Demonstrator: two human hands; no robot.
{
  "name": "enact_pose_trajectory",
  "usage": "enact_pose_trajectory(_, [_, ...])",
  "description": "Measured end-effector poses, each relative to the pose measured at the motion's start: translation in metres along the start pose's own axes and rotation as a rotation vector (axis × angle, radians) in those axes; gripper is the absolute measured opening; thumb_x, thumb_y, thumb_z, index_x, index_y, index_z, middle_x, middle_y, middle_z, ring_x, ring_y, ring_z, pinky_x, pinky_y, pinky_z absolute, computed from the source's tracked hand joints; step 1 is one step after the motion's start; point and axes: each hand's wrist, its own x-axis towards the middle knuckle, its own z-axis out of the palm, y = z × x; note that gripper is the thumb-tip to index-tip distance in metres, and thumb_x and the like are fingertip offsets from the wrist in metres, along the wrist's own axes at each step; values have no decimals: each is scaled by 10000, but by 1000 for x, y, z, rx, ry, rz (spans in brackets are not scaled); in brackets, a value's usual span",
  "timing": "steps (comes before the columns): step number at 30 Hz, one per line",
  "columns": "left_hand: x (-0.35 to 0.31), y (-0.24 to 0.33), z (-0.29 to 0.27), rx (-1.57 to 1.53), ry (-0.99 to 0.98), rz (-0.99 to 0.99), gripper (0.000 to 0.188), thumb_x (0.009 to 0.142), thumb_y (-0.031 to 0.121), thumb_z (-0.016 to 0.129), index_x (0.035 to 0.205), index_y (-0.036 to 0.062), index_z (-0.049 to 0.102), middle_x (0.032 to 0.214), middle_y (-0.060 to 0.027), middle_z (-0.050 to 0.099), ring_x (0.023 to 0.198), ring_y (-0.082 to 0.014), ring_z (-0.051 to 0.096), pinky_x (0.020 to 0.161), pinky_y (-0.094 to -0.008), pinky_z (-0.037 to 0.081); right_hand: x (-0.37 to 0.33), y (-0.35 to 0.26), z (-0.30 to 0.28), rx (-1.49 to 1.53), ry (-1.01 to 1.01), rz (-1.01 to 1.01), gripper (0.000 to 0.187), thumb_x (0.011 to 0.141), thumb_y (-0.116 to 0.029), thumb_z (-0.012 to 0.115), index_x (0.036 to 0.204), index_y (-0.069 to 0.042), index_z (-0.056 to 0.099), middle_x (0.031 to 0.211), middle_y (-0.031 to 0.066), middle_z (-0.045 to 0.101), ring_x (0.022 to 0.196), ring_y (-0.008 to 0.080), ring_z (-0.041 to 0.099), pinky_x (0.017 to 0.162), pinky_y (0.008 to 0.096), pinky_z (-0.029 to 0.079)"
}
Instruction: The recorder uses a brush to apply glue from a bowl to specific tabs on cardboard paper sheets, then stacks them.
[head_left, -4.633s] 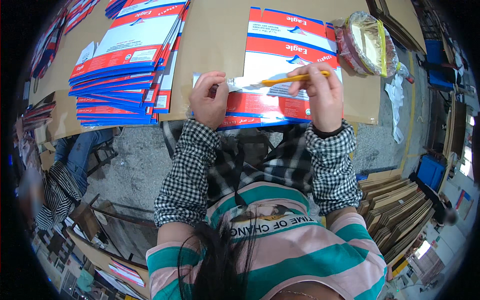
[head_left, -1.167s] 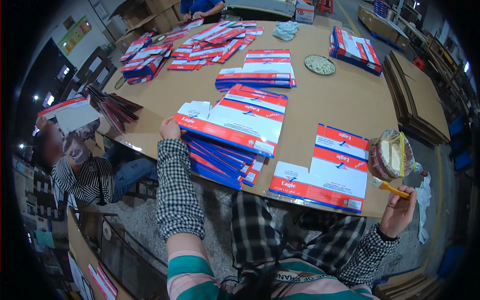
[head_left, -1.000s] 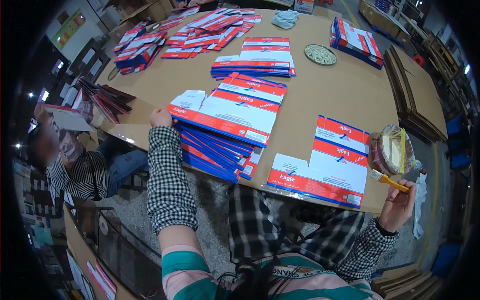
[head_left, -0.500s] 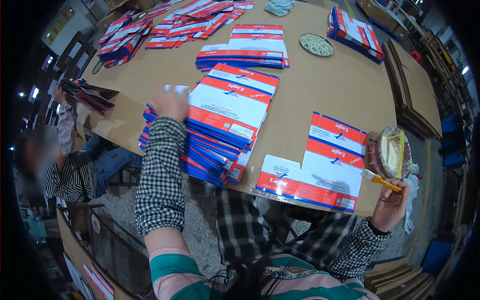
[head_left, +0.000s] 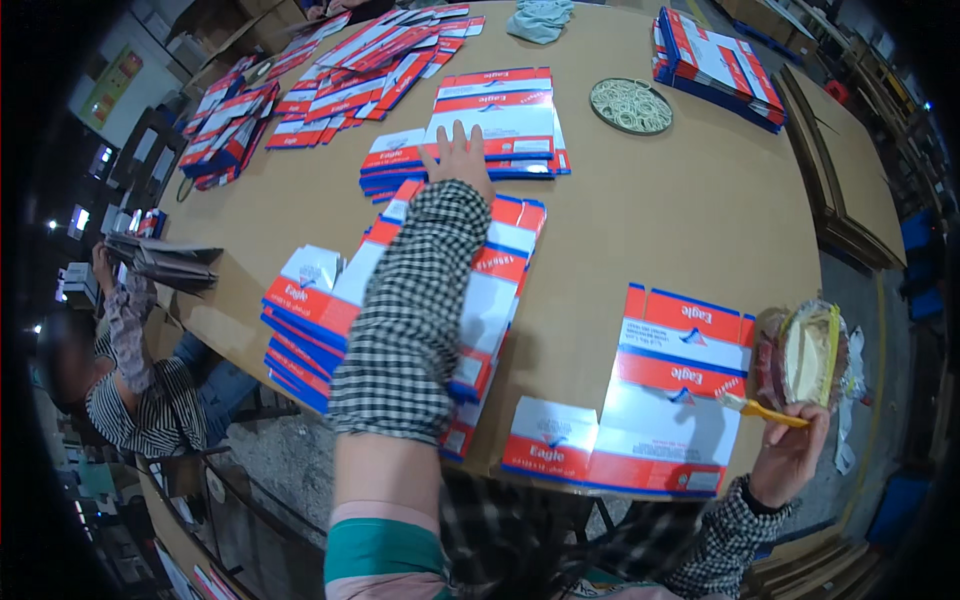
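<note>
Workshop, head view: brown tabletop [head_left: 680, 220], brown boards [head_left: 845, 170] beyond its right edge, seated co-worker [head_left: 150, 405] in stripes at left, one hand on dark-looking flat sheets [head_left: 165, 260].

Left hand [head_left: 460, 165]: palm down, fingers spread at the front of the far stack [head_left: 505, 115] of red, white and blue carton sheets, grasping nothing that I can see. Forearm crosses above the near stack [head_left: 490, 300]. Right hand [head_left: 790, 455]: closed round a yellow-handled brush [head_left: 770, 411], bristles over the right side of the single carton sheet [head_left: 660, 425]; contact can't be told. That sheet lies flat at the table's front edge, just left of the plastic-wrapped tub [head_left: 768, 370] with pale contents.

Progress, my read: partway. One sheet is set out alone; the rest sit stacked or heaped. Can't tell which, if any, have been brushed.

Count: 1 brush, 1 tub, 1 lone sheet, 2 stacks by the left arm, 1 loose heap [head_left: 365, 70] behind, 1 smaller pile [head_left: 230, 125] left of that, 1 back-right pile [head_left: 715, 65], 1 round patterned disc [head_left: 632, 107], 1 blue-green cloth [head_left: 540, 20]. Sheets per stack: uncountable, edges overlap.
</note>
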Motion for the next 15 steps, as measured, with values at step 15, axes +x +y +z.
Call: enact_pose_trajectory(15, [-22, 38, -34, 12, 652, 309, 356, 693, 123, 568, 1046, 92, 538, 868, -81, 579, 860, -249, 545, 745, -388, 409, -10, -32, -51, -29, 11, -20, 219, 940, -204, 335, 921, -14, 442, 845, 136, 505, 524, 117, 448, 495, 222, 370])
